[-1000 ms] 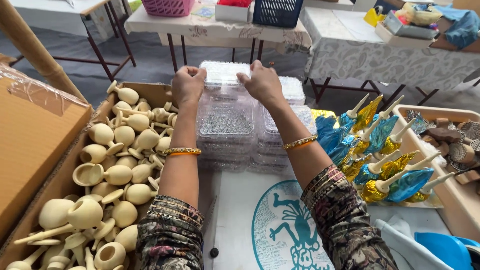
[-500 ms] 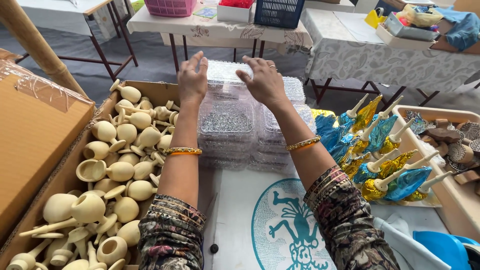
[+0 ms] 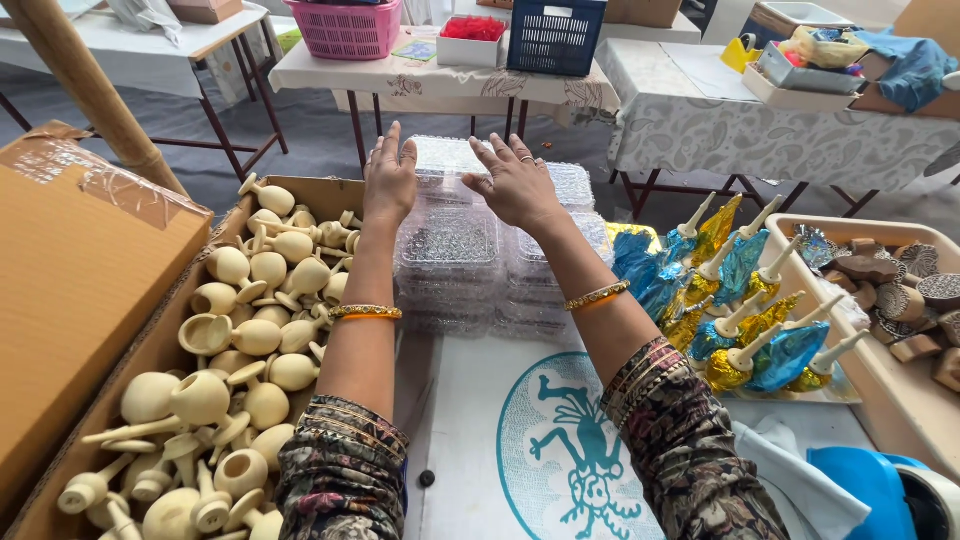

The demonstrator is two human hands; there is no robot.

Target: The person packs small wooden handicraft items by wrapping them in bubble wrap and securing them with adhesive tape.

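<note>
My left hand (image 3: 388,178) and my right hand (image 3: 518,182) are raised with fingers spread, on either side of the top of a stack of clear plastic clamshell boxes (image 3: 450,240). Neither hand grips anything; the left palm is close to the stack's left edge, the right hovers over its right side. More clear boxes (image 3: 572,182) stand just behind and to the right. Gold and orange bangles circle both wrists.
A cardboard box (image 3: 150,345) at left is full of cream wooden rattle-like pieces (image 3: 260,335). At right lie foil-wrapped pieces in blue and gold (image 3: 745,320) and a tray of carved wooden blocks (image 3: 905,290). Tables with a pink basket (image 3: 347,28) and a blue basket (image 3: 556,35) stand behind.
Both hands have lifted off the top of the clear box stack and opened, fingers now spread apart above and beside it.
</note>
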